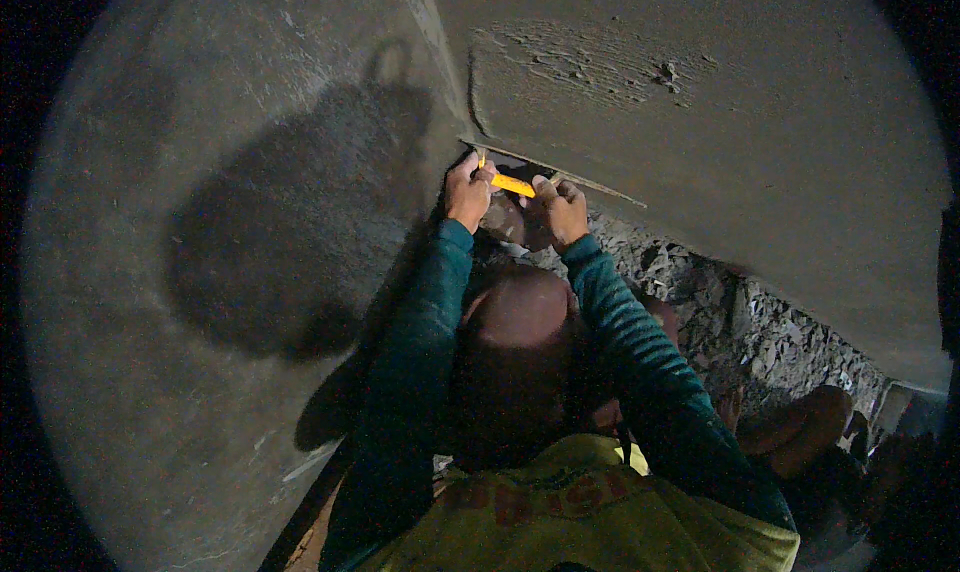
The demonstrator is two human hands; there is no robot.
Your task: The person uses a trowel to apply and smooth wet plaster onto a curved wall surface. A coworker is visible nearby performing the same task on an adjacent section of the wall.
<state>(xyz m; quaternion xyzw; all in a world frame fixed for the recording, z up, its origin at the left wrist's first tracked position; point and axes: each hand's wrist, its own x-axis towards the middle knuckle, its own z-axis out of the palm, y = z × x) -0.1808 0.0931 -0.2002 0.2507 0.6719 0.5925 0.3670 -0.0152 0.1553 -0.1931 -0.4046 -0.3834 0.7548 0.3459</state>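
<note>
A flat yellow strip (513, 184), which looks like a tape-measure blade, stretches between my hands by the inner corner of two grey walls. My left hand (468, 187) pinches its left end, where a short piece turns upward in the corner. At the other end, my right hand (562, 210) has its thumb and fingers closed on the strip, just under the lower edge of the right wall's plaster. The rest of the strip, if any, is hidden behind the right hand. Both forearms wear dark green sleeves.
Smooth grey plaster covers the left wall (120, 222) and right wall (760, 152); the right one has a rough patch (610, 67). Grey rubble (740, 322) lies along its foot. My bare knee (525, 307) is below my hands. Someone's bare limb (810, 427) shows at lower right.
</note>
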